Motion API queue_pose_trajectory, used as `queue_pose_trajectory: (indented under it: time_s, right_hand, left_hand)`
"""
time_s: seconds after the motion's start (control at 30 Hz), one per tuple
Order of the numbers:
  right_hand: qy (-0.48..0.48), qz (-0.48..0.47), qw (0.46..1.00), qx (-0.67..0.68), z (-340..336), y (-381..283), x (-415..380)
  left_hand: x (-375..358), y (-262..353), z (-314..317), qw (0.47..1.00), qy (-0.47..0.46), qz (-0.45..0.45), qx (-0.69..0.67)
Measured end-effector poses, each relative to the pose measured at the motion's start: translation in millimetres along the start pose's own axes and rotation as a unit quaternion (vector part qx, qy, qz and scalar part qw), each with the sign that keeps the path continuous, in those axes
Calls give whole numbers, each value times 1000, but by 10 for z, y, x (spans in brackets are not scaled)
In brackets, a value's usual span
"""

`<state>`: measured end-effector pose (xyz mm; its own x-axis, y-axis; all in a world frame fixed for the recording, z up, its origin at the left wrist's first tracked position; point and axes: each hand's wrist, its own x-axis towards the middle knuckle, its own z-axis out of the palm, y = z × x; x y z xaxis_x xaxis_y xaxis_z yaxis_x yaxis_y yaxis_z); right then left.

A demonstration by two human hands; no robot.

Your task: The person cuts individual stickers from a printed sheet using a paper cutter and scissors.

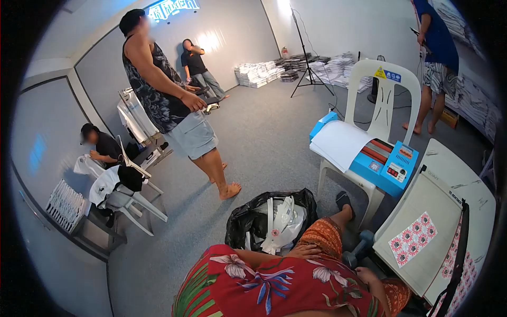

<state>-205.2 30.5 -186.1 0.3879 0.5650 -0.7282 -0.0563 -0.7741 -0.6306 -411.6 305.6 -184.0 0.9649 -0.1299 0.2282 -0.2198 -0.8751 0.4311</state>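
My left hand point(305, 251) lies flat on my thigh over the orange patterned shorts point(323, 236), fingers stretched out, holding nothing. Low beside my other thigh rests my right hand point(366, 276); its fingers are mostly hidden. Close to it is a blue-grey dumbbell point(363, 244). To the right, a sheet of red-and-white round stickers point(413, 240) lies on a pale paper trimmer point(430, 198) with a long black arm point(457, 253). A black bin bag point(235, 224) with white backing scraps point(285, 224) stands open in front of me.
A blue laminator point(393, 171) with white sheets point(340, 142) sits on a white plastic chair point(364, 71). One person point(158, 79) stands ahead, another point(438, 37) at right; two more are farther back. Stacks of packed goods point(259, 74) and a light stand point(303, 47) line the wall.
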Motion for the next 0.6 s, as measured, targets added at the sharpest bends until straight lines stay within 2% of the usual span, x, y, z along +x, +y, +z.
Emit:
queue_pose_trajectory:
  time_s: [0.1,0.2,0.3,0.4,0.5,0.6]
  right_hand:
    - [-18,-25,1000,-2,-24,520,443]
    - [-4,-34,985,-167,-97,671,527]
    - [-144,-125,976,-107,-78,980,869]
    - [-216,6,969,116,-118,559,426]
    - [-225,-27,968,109,-165,593,445]
    - [-181,-31,983,-21,-216,448,314]
  left_hand:
    - [18,6,-13,1000,-4,4,5]
    - [54,19,-13,1000,-8,3,8]
    - [94,40,18,1000,-14,4,11]
    - [119,72,33,1000,-21,3,14]
    - [138,91,35,1000,-26,4,17]
    - [171,103,53,999,-32,7,19]
